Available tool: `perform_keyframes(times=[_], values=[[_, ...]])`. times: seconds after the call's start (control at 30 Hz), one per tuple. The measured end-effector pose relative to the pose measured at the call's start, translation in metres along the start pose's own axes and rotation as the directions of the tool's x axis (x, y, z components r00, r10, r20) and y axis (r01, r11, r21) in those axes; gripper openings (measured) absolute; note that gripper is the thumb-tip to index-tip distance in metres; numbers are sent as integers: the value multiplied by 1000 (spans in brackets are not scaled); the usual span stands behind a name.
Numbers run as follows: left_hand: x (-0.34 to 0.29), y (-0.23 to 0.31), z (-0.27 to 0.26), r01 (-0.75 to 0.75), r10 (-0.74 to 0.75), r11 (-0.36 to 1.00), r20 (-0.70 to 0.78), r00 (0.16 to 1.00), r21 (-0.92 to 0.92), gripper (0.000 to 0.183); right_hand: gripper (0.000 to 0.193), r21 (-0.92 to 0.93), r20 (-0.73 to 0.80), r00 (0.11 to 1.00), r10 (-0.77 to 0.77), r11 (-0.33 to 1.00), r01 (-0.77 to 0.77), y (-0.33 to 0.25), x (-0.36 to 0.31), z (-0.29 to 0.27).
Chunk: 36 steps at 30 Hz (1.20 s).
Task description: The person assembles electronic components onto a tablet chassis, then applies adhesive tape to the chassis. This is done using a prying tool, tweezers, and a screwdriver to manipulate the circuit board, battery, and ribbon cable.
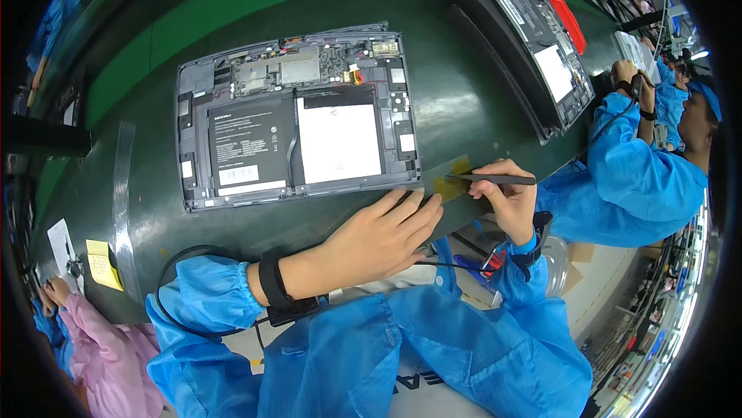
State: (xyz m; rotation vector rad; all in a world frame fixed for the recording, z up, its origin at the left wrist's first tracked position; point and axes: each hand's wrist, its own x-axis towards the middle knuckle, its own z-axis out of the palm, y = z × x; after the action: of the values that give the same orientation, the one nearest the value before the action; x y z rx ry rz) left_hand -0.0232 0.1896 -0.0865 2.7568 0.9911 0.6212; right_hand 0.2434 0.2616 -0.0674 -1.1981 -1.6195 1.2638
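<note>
My right hand (pixel 506 200) grips dark tweezers (pixel 512 179), whose tips point left and reach a small yellow see-through tape sheet (pixel 450 185) near the bench's front edge. Stretched out flat, the fingers of my left hand (pixel 379 239) lie beside that sheet and by the lower right corner of an opened tablet-like device (pixel 255 144). This device lies on the green bench mat, showing a circuit board (pixel 297 68) along the top, a black battery pack with a label, and a white panel (pixel 341 142) at its right. Both wrists wear black straps.
Stacked opened devices (pixel 533 47) stand at the right, with a red tray (pixel 568 22) behind them. Clear tape (pixel 124 202) and yellow sticky notes (pixel 103 265) are at the left. A co-worker in blue (pixel 630 163) sits close on the right; a pink sleeve (pixel 104 341) shows lower left.
</note>
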Motion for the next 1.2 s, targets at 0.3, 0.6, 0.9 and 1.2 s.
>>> perform_keyframes(times=[0.3, 0.6, 0.9, 1.2], values=[[-2, -3, 3, 26, -26, 1000, 39, 999, -10, 71, 18, -387, 103, 977, -187, 897, 213, -31, 6, 19], [-10, -4, -31, -175, 195, 928, -27, 980, 329, 60, 20, -41, -47, 930, -364, 931, 362, -65, 11, 24], [-66, -59, -145, 10, 34, 975, -192, 981, 222, 27, 22, -88, 151, 901, -406, 902, 422, -90, 78, 101], [-79, -90, -137, 99, -81, 984, -118, 990, 152, 35, 18, -134, 253, 848, -465, 851, 507, -68, 92, 124]])
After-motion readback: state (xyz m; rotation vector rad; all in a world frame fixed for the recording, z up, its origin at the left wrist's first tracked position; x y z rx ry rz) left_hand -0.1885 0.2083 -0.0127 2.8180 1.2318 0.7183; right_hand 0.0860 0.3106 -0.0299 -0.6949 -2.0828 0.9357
